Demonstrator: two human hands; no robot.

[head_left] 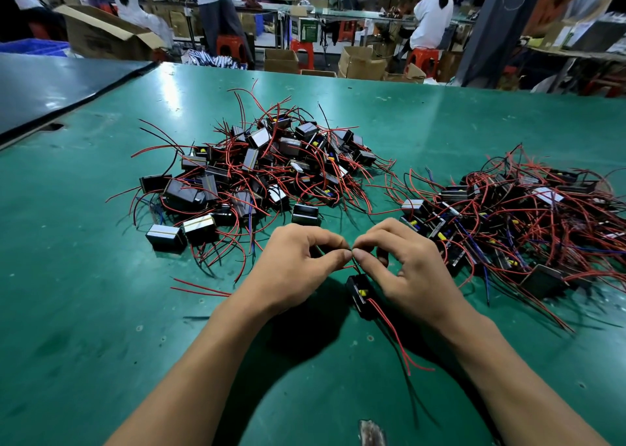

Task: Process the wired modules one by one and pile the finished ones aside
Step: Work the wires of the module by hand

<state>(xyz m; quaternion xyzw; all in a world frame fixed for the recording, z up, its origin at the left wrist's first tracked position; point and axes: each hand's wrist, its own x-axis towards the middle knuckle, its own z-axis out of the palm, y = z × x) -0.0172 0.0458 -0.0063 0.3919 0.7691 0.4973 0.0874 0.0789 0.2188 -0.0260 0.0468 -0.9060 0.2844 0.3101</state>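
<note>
A small black wired module (359, 294) with a yellow part lies on the green table (101, 310) between my wrists. Its red wires trail toward me. My left hand (298, 266) and my right hand (403, 266) meet just above it, fingertips together, each pinching the module's thin dark wires. A large heap of black modules with red wires (257, 171) lies ahead at centre left. A second tangled heap (515, 225) spreads on the right, touching my right hand's far side.
Two loose red wires (200, 288) lie left of my left wrist. A dark table (50, 86) adjoins at the far left. Beyond the far edge are cardboard boxes (362, 61), red stools and people working at benches.
</note>
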